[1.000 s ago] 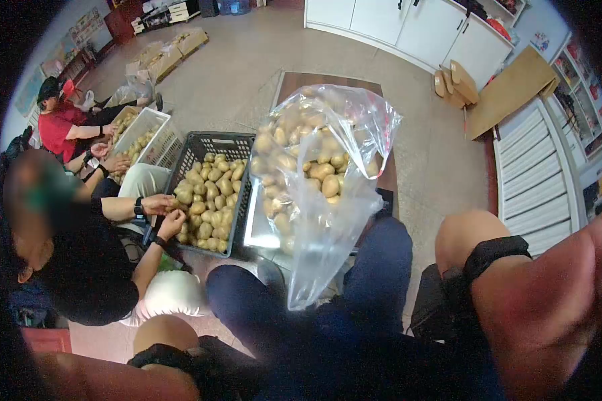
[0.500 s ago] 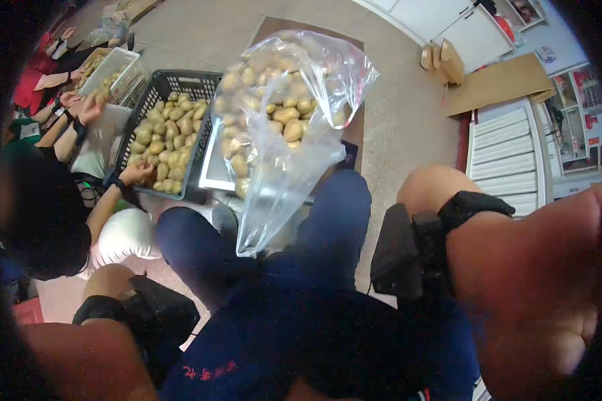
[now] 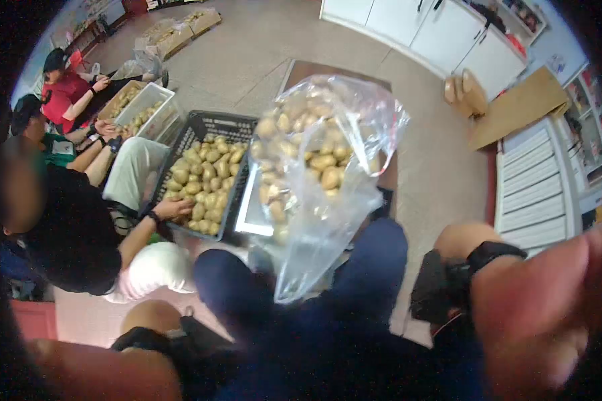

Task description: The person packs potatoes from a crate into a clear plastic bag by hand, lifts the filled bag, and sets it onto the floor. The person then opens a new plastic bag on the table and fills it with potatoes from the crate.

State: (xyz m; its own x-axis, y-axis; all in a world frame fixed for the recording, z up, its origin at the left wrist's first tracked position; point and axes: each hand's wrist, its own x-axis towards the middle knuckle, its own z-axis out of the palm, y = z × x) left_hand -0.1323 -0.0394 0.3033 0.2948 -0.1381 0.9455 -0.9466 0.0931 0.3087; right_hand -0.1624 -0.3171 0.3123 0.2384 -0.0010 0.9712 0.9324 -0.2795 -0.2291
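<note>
My left hand (image 3: 152, 314) is low on the left, beyond a black wrist strap, beside my dark clothing. My right hand (image 3: 463, 239) is on the right, beyond another black strap, near my right knee (image 3: 381, 244). The fingers of both are hidden or too blurred to make out. In front of my knees a clear plastic bag (image 3: 308, 234) full of potatoes (image 3: 322, 162) leans over a flat pale metal surface (image 3: 249, 212). Its loose end hangs between my legs. Neither hand touches the bag.
Left of the bag stands a black crate (image 3: 211, 120) of potatoes, with a co-worker's hand (image 3: 172, 207) in it. Further left, other people sit by a white crate (image 3: 166, 110). Flattened cardboard (image 3: 518, 110) and a white slatted panel (image 3: 534, 187) are at the right.
The view has tilted up and shifted left, so the bag and crates appear lower and further right. More of the seated people shows. My hands stay apart from the bag.
</note>
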